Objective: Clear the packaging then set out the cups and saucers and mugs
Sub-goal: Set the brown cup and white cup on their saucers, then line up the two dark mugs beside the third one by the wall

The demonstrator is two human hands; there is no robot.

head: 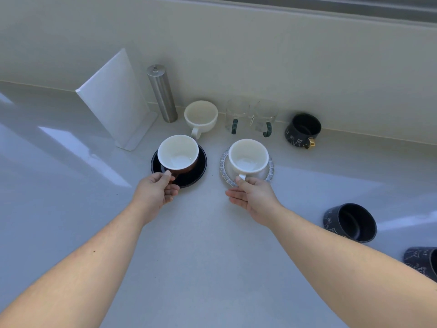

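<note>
Under my left grip point(163, 185), pinching its handle, the brown cup point(177, 153) sat on the black saucer point(194, 171). Beyond my right grip point(250, 192), thumb and finger pinching the handle with the other fingers spread, the white cup point(248, 156) rested on the patterned saucer point(224, 162). Both seemed fragile, glazed, likely slippery; handles suited best.

A: Colours?
B: Brown cup point(177, 154), white inside — on black saucer point(189, 176). White cup point(248, 156) on grey-speckled saucer point(270, 170).
A: Back row?
B: Cream cup point(201, 116), clear glass mugs point(250, 116) with dark green handles, black mug point(302, 130) — white cat pattern, gold handle.
</note>
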